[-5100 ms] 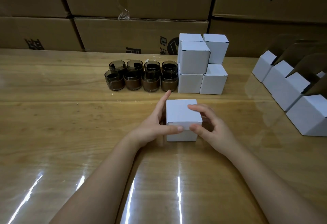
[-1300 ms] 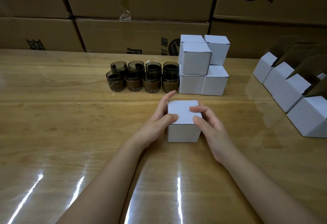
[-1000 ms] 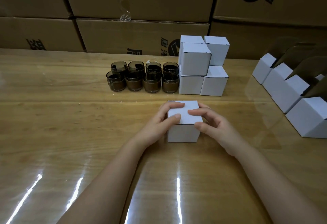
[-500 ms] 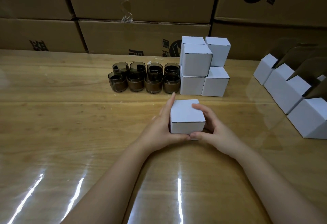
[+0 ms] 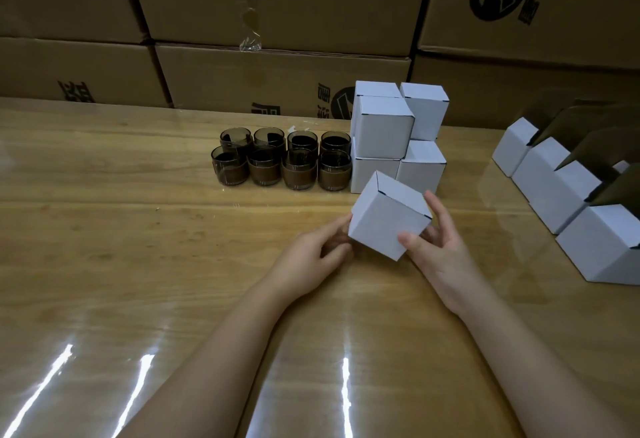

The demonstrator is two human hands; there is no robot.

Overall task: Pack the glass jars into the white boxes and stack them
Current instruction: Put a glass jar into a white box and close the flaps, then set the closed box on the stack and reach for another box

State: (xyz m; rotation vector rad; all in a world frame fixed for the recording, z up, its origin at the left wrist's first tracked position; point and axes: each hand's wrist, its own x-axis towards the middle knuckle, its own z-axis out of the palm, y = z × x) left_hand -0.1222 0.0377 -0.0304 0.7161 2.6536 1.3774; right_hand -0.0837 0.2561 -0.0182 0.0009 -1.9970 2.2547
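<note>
— Left hand, right hand: state?
— Both grip the closed white box, tilted, just before the box stack.
— Clearance?
— Open tabletop to the left; jars beside stack. Box underside hidden; open boxes cut by right edge.

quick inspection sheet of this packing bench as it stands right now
surface: glossy wooden table, glare streaks near the front edge
job's things: eight brown-tinted glass jars in two rows of four; stack of closed white cardboard boxes beside them on the right; one closed white box held tilted; row of open white boxes at far right
clutter: clear tape scrap hanging on a carton
grippers: left hand and right hand both grip the tilted box
cables: nothing seen
surroundings: brown printed cardboard cartons stacked behind the table
</note>
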